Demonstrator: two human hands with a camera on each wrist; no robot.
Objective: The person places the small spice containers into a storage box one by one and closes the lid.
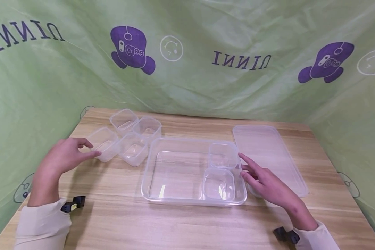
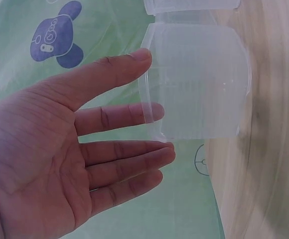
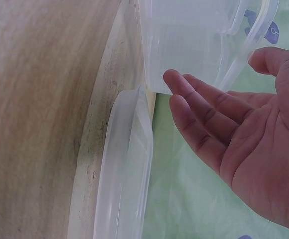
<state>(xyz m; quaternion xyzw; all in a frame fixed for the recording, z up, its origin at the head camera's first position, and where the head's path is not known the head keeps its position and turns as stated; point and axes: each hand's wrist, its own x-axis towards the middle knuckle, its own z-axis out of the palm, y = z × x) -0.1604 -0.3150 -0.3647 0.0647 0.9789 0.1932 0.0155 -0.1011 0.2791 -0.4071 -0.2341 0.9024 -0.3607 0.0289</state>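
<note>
On the far L of the wood counter (image 1: 175, 225), 4 loose cups (image 1: 133, 150) stood bunched, rims up, prob. grouped there to be w/in easy reach & clear of the big box (image 1: 178, 173). The L hand (image 1: 64, 156) was at the rim of the leftmost cup (image 1: 107, 144), thumb & fingers spread well apart, w/ no firm hold on anything. Likely spread so they could straddle the wall; a fingertip showed thru the plastic, but actual contact was hard to call.

The box sat mid-counter w/ 2 cups in its R end: the far-R cup (image 1: 222, 156) & the near-R cup (image 1: 219, 185). Corner spots prob. let the walls keep them lined up. The R hand (image 1: 265, 182) was by the box's R wall, fingers relaxed & a bit apart, thumb near the rim, gripping nothing. Maybe there to steady the box; couldn't tell if it touched. The lid (image 1: 262, 146) lay flat just R of the box, partly behind that hand, presumably set aside so the top was reachable.

Count: 6 cups total (4 out, 2 in), 1 box, 1 lid, 2 hands, 2 black wrist mounts (image 1: 71, 206), 1 per cuff.
</note>
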